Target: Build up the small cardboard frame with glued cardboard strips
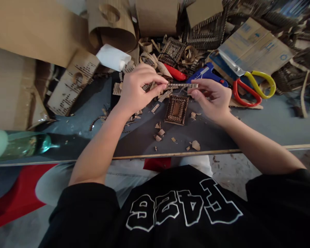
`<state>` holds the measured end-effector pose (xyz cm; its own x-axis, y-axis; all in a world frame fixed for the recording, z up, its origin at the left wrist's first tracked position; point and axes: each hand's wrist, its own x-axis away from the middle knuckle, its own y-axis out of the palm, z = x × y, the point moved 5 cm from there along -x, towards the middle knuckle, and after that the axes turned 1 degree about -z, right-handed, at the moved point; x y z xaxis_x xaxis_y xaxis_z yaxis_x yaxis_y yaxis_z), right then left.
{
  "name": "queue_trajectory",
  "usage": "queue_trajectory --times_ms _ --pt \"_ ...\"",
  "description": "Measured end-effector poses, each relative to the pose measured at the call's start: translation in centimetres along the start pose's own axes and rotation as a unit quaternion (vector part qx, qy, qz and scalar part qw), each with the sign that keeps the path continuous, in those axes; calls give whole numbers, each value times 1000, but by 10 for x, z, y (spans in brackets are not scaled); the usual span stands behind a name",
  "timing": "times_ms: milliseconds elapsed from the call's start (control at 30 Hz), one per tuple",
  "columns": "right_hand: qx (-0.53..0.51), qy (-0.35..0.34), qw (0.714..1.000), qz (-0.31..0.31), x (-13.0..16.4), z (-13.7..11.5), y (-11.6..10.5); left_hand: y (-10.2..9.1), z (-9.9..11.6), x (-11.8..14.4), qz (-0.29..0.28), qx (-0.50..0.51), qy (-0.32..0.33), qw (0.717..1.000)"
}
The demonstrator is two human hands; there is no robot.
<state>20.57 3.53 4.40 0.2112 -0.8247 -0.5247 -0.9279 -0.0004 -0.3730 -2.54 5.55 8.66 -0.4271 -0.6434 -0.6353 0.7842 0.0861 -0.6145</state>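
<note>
From where I stand, below the right hand [211, 97]'s grip, a black short-sleeved cotton-looking shirt [170, 237] bears white-outlined characters, upside down here: F, 4, 2, then 6 or 9. Beyond that grip, rightward, a flat brown cardboard piece [255, 44] shows blue print too small to read.

A narrow, probably corrugated cardboard strip [181, 85] is held crosswise, nearly straight, pinched toward both ends.

On our grey tabletop [281, 120], a layered corrugated-cardboard rectangle [177, 109] lies between our left hand [139, 86] and right hand [213, 98], with torn cardboard scraps [195, 145] nearer us.
</note>
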Motion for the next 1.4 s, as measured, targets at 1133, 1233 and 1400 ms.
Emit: queue_trajectory --times_ms 1133,1233,1400 --pt "7 -37 999 11 4 -4 -2 38 16 8 26 70 5 997" --pt "37 -69 997 -4 5 -12 -1 44 19 13 14 85 -15 996" --pt "120 -48 992 -16 4 -11 1 49 17 27 -15 107 -25 994"
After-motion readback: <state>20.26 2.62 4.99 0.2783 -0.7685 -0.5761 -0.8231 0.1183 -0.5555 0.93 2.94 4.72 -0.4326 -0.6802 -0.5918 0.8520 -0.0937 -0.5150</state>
